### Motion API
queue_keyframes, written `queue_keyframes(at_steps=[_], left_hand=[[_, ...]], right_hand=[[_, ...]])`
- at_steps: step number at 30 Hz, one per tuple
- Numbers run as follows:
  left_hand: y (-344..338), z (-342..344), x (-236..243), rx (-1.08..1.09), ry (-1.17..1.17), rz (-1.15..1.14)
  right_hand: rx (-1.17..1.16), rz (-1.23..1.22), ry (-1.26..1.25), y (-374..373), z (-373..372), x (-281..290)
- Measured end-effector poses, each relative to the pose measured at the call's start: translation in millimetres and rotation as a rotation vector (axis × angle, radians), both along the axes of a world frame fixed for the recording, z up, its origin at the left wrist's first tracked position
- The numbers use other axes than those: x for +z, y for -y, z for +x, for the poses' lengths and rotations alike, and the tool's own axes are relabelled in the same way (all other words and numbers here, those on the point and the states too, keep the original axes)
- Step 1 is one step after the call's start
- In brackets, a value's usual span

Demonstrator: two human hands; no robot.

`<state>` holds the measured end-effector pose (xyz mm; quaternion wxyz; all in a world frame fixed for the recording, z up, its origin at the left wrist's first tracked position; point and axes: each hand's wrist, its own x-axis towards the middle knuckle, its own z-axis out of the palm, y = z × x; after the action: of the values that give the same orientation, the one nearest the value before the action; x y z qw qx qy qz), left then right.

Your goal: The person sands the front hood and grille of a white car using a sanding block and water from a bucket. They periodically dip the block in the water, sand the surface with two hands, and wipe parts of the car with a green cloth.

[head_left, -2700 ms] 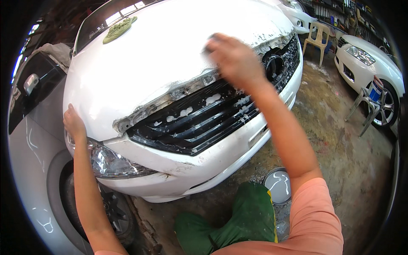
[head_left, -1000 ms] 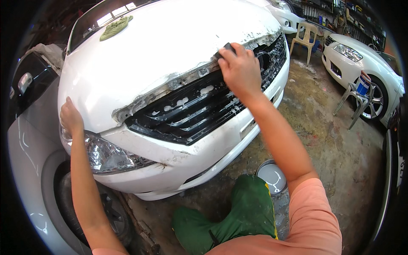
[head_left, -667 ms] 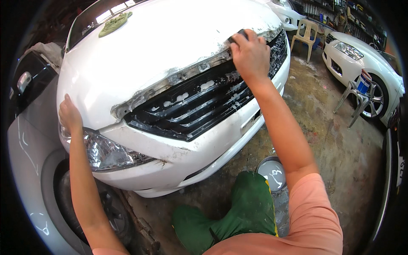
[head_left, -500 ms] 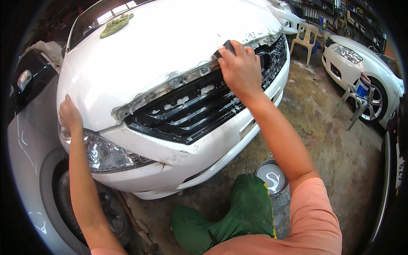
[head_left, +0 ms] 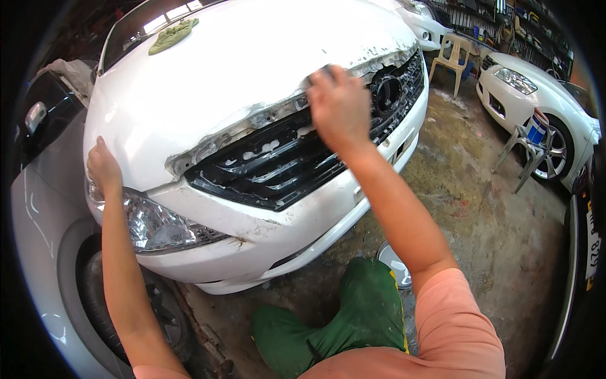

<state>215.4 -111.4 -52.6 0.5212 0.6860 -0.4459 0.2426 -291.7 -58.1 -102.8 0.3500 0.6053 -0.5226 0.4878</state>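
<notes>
Dark block [head_left: 309,81], blurred, sits on the front lip of the white hood [head_left: 208,88], just above the middle of the black grille [head_left: 271,167]. Right hand [head_left: 341,110] pinches it, fingers bent over its near side, thumb not clear; this hand and its wrist cover part of the grille. Left hand [head_left: 104,167] rests against the side edge of the hood, well left of the grille, thumb up; fingers partly hidden, cannot tell whether spread or pressed together.

Hood edge along the top of the grille is rough, stripped of paint in places, with grey metal showing. Whitish patches [head_left: 268,147] dot the grille; round black ring [head_left: 386,91] set in its right half. Headlight [head_left: 164,224] left of the grille, white bumper [head_left: 265,252] below it. Crumpled green cloth [head_left: 173,36] lies on the hood, above and left of the grille.

Farther out: basin [head_left: 392,262] on the floor, below and right of the grille, partly behind the right forearm. Grey car [head_left: 47,215] far left of the grille. Beige chair [head_left: 451,57] right of the grille; beyond it, a second white car [head_left: 536,82], with a metal stool [head_left: 521,148] bearing a can [head_left: 538,126] near its front wheel.
</notes>
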Motion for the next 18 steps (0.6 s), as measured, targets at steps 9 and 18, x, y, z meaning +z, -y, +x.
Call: queue_keyframes(at_steps=[9, 18], left_hand=[[-16.3, 28.2, 7.2, 0.040, 0.077, -0.046], [-5.5, 2.1, 1.3, 0.047, -0.015, 0.044]], right_hand=[[0.364, 0.514, 0.216, -107.0, -74.3, -144.6], [-0.304, 1.865, 0.429, -230.1, -213.2, -505.8]])
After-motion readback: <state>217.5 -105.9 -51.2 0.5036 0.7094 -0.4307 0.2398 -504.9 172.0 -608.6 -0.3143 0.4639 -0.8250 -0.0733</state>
